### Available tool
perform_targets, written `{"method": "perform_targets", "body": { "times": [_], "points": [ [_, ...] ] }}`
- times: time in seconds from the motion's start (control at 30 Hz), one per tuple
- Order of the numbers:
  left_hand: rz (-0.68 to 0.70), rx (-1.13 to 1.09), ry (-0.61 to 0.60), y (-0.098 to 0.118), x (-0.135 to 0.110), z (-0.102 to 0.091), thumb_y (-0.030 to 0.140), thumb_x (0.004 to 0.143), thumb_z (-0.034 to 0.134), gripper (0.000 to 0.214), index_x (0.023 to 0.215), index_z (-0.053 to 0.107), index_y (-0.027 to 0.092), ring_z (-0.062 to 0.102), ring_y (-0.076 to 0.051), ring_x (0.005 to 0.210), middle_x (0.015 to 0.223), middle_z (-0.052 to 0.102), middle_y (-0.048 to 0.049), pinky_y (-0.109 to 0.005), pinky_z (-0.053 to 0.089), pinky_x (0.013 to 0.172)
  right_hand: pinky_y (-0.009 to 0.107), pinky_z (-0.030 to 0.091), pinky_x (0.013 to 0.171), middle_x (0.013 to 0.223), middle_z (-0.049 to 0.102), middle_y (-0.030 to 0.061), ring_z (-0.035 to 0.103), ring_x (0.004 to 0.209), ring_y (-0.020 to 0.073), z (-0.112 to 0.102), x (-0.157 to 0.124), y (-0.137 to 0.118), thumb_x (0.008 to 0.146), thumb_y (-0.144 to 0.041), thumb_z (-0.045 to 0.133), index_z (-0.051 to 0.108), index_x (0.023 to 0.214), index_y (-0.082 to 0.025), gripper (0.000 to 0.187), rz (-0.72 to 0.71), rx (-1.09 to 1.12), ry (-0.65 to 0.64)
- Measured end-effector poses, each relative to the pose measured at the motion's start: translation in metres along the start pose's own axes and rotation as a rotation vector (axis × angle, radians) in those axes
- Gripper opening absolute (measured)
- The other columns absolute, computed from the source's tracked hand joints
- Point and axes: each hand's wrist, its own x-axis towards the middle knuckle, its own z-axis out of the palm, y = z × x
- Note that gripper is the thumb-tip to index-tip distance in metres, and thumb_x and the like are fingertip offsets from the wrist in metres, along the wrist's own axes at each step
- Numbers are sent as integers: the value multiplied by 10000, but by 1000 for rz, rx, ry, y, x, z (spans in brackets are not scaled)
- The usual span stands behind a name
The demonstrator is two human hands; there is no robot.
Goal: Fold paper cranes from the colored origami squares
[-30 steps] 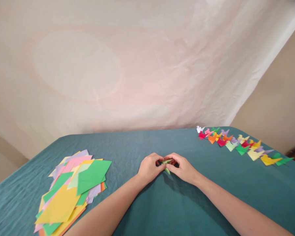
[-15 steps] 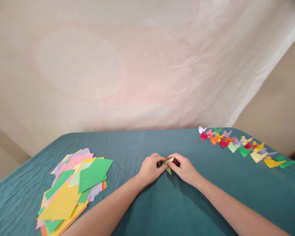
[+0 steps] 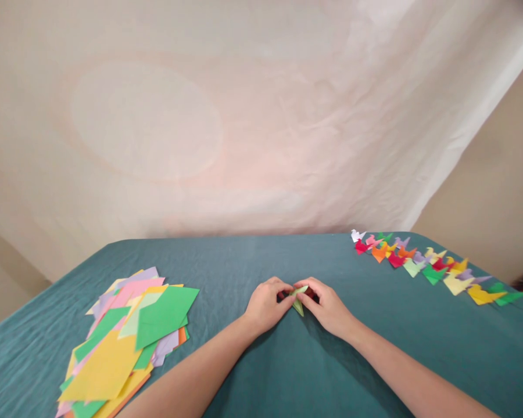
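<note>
Between my two hands, just above or on the teal cloth, is a small piece of folded light-green paper (image 3: 298, 305) with pointed ends. My left hand (image 3: 270, 303) pinches its left side with thumb and fingertips. From the other side, my right hand (image 3: 325, 306) grips it in the same way, thumb in front and fingers behind. One narrow point of the paper sticks down toward me and another slants up to the right. Fingers cover the rest of its shape.
On the left lies a loose pile of coloured paper sheets (image 3: 104, 363). Rows of small folded paper birds (image 3: 457, 283) in many colours stand along the right side of the cloth-covered table (image 3: 253, 255). A pale hanging sheet (image 3: 253, 145) closes off the back.
The whole view has tilted slightly, so things sit a little lower. Both hands keep hold of the folded paper, with the fingers shifted slightly on it.
</note>
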Motion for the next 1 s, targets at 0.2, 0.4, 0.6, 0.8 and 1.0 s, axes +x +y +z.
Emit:
{"method": "perform_targets", "body": {
  "times": [0.2, 0.4, 0.6, 0.8, 1.0],
  "points": [
    [-6, 9, 8, -1, 0, 1, 309, 820, 530, 209, 938, 679, 221, 568, -156, 736, 814, 630, -25, -243, 441, 690, 276, 453, 693, 869, 600, 28, 573, 740, 153, 1, 0, -2, 835, -226, 501, 592, 944, -194, 145, -1, 2, 4],
    [-3, 24, 27, 0, -1, 3, 281, 824, 516, 203, 927, 680, 222, 566, -150, 738, 803, 628, -19, -240, 438, 693, 278, 456, 690, 859, 589, 31, 571, 735, 151, 4, -1, 3, 837, -210, 504, 592, 925, -186, 127, -39, -26, 29],
    [0, 32, 19, 0, -2, 3, 242, 811, 522, 200, 929, 682, 223, 569, -148, 740, 809, 631, -17, -238, 440, 700, 281, 462, 709, 880, 583, 29, 572, 746, 149, 6, -3, 0, 837, -179, 504, 584, 942, -199, 134, -89, -53, 53],
    [9, 50, 22, 0, -3, 2, 197, 795, 531, 195, 913, 684, 220, 570, -145, 740, 799, 629, -13, -232, 440, 705, 282, 458, 716, 872, 586, 28, 569, 772, 156, 6, -3, -4, 835, -162, 510, 585, 936, -203, 132, -118, -82, 48],
    [23, 101, 26, -2, -4, 1, 226, 824, 523, 192, 931, 682, 242, 573, -141, 755, 827, 625, -5, -223, 440, 701, 305, 461, 725, 868, 596, 31, 566, 782, 172, 7, -4, -1, 824, -173, 527, 586, 957, -211, 151, -125, -137, 66]
  ]
}}
